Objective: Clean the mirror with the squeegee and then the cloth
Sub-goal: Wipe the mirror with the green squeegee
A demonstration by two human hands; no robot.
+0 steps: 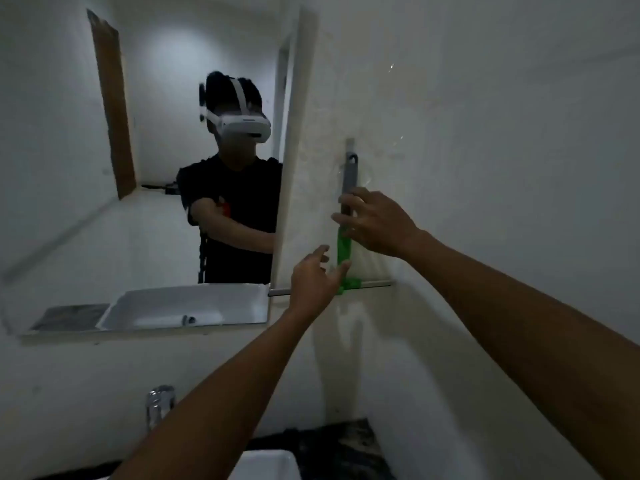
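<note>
We face a white wall (502, 98) in a dim bathroom, both our bare arms raised toward its right-hand stretch. The mirror (104, 237) fills the left of the view, its right edge running down beside the hanging tool; in it we see our own reflection in a black T-shirt and a white headset, along with the reflected basin. Below, at the bottom edge, sit the rim of the white sink (266, 465), a dark speckled table (346, 441) around it, and a chrome tap (157, 403) to the left.

The squeegee (344, 251) hangs upright on the wall just right of the mirror, its grey handle topped by a loop at a small wall hook, a green section lower down, and its long blade lying level at the bottom, one end reaching across to the mirror's lower corner.

Our right hand (377, 223) is at the middle of the handle, fingers (349, 199) spread and curled loosely about it; we cannot tell whether they have closed on it or only touch it. Our left hand (313, 282) is open lower down, fingers (341, 270) extended toward the green part near the blade, gripping nothing that we can make out.
</note>
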